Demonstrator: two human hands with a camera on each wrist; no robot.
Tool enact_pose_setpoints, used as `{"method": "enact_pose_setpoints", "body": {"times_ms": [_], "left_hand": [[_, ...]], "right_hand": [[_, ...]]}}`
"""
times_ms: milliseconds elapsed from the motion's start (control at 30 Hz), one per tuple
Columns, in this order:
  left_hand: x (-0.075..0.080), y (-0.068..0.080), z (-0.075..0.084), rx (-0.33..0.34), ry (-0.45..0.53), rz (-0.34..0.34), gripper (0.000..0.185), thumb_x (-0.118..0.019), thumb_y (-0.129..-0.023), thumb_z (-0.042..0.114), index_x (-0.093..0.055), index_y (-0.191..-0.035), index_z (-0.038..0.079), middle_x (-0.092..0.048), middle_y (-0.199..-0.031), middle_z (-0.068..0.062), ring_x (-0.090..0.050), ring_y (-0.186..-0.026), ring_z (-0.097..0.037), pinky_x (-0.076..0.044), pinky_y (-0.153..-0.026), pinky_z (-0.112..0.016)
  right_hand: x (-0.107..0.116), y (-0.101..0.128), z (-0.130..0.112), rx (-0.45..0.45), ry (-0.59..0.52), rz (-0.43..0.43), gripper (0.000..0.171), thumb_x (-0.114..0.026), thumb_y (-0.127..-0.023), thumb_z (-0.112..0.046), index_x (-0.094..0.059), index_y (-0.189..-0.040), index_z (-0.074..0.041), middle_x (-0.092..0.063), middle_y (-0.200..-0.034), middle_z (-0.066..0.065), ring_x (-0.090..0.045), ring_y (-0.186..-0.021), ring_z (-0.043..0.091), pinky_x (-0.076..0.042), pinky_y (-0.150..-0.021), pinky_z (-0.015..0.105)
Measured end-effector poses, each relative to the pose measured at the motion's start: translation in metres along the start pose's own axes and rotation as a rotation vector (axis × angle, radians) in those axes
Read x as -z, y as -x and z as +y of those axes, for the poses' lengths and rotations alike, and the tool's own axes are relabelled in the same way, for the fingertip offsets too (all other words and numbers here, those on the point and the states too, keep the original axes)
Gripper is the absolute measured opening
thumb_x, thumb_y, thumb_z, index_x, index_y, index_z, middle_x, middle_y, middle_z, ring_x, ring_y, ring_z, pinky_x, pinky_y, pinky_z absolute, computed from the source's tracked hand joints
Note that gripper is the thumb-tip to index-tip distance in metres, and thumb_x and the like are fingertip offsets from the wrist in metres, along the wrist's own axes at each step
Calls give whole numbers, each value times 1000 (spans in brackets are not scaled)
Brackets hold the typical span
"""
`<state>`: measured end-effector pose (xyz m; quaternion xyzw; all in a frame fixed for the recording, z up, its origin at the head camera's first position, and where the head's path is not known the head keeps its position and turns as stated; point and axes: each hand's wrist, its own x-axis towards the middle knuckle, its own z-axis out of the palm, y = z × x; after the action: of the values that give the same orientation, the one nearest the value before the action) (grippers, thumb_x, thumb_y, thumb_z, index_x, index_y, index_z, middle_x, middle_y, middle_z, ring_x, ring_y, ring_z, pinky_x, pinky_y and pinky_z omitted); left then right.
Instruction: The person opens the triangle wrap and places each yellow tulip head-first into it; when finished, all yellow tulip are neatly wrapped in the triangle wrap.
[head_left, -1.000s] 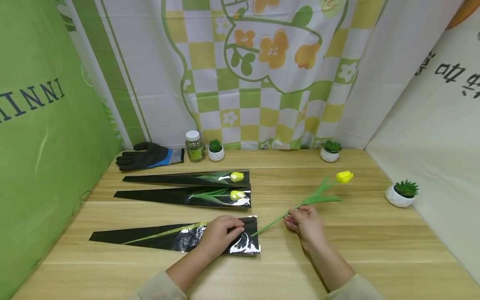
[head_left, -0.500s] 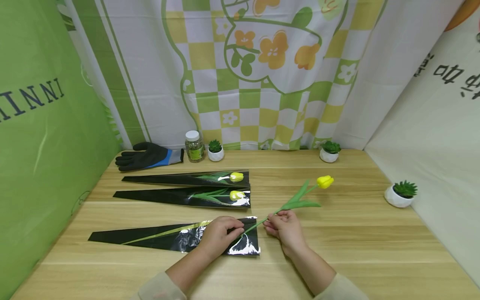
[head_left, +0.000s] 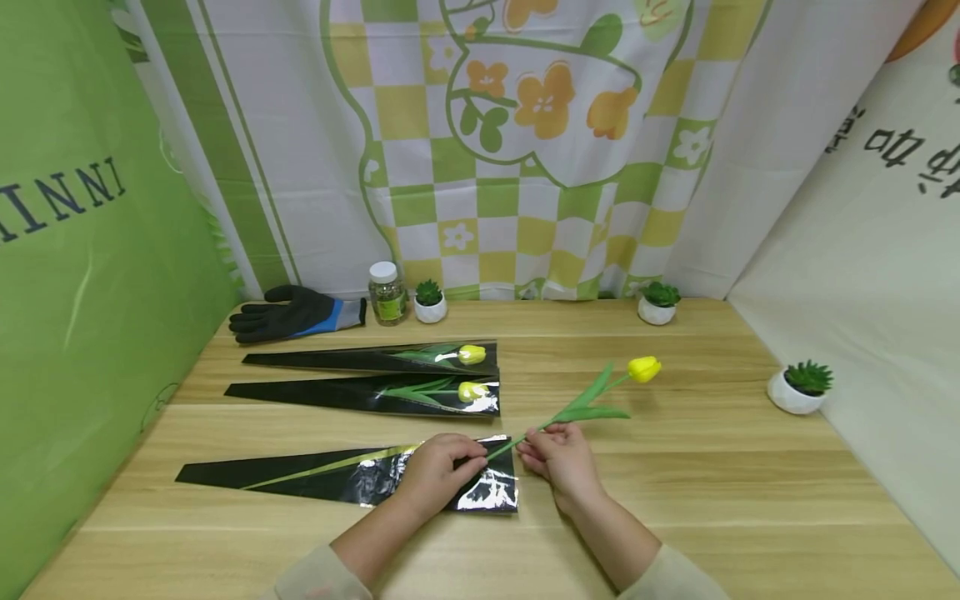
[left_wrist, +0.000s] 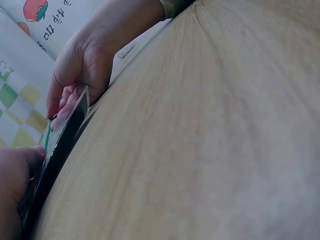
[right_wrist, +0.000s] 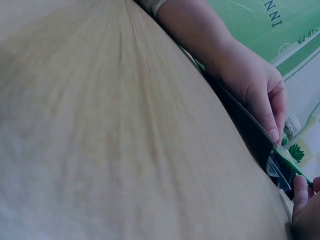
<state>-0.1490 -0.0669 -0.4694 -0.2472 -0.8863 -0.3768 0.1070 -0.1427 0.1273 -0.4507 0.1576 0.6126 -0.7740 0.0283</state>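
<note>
In the head view, my right hand (head_left: 562,464) pinches the green stem of a yellow tulip (head_left: 644,369) between thumb and fingers. Its bloom points to the upper right, and its leaves spread just beyond the hand. The stem's lower end reaches over the wide mouth of a black flower sleeve (head_left: 315,475) with a gold stripe and glossy clear front. My left hand (head_left: 441,475) lies over that sleeve and pinches its film near the mouth. The stem tip meets these fingers; the hand partly covers it. In the right wrist view, the left thumb (right_wrist: 270,127) is at the sleeve's edge.
Behind lie two black sleeves, a farther one (head_left: 330,360) and a nearer one (head_left: 315,393), each with a yellow tulip inside. Along the back are a work glove (head_left: 292,314), a lidded jar (head_left: 388,298) and small potted plants (head_left: 431,304). Another potted plant (head_left: 799,389) stands right.
My right hand has moved left with the tulip, bringing the stem's end over the sleeve's mouth and up to the left fingers. The left hand has stayed in place on the sleeve.
</note>
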Motion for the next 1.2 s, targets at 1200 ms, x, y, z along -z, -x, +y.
{"method": "enact_pose_setpoints", "body": {"times_ms": [1200], "left_hand": [[0,0,-2,-11,-38,-46,8,-73,-87,18,-79,-93,16,-75,-99,1,-68,-97,-16,-55,-90,-34]], "right_hand": [[45,27,-18,-195,147,-299,56,-55,-98,-11,-33,-143,15,-71,-112,11,-69,-97,12,-58,-89,27]]}}
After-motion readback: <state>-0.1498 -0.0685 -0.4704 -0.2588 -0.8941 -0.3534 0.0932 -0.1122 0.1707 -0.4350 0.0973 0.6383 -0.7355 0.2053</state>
